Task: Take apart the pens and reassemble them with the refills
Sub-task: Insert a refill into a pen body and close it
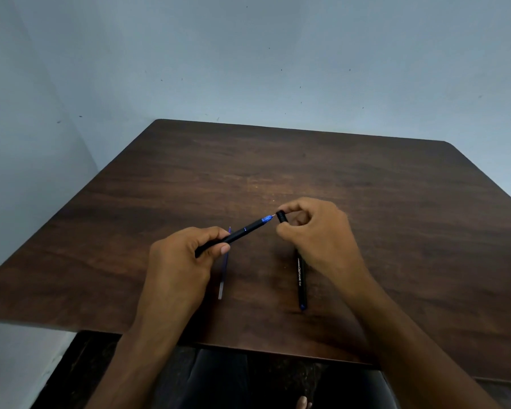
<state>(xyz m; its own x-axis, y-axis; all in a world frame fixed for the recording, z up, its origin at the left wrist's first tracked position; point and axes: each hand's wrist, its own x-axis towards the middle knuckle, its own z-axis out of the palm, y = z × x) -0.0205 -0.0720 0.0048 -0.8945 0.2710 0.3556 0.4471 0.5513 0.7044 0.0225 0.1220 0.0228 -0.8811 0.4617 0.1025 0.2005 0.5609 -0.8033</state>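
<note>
- Tabletop: dark wood, set into a wall corner; far edge against the wall, near edge over the person's lap. All parts sit in the near-centre zone.
- L hand: clenched round the rear of pen no. 1, a black barrel. Pen is lifted off the tabletop, tilted up toward the right, blue tip cone and thin metal point exposed. Grip is far back on the barrel, prob. to leave the front end free for the other hand.
- R hand: fingertips pinch a small black cap, open end facing the pen point. Cap and point are just apart, nearly touching, lined up along the pen's axis. Whether it's coming off or going on: can't tell.
- Loose refill: thin, blue w/ pale lower end, flat on the tabletop toward the near edge, partly hidden by L hand. Laid roughly square to the near edge, prob. parked within reach for a swap.
- Pen no. 2: black, printed "OCTANE Gel", flat on the tabletop toward the near edge, blue end pointing at the person, upper end hidden under R hand. Well apart from the refill; looks assembled, cap status unclear.
- Stage, est.: one pen in hand at cap step; other pen and spare refill not yet handled.
</note>
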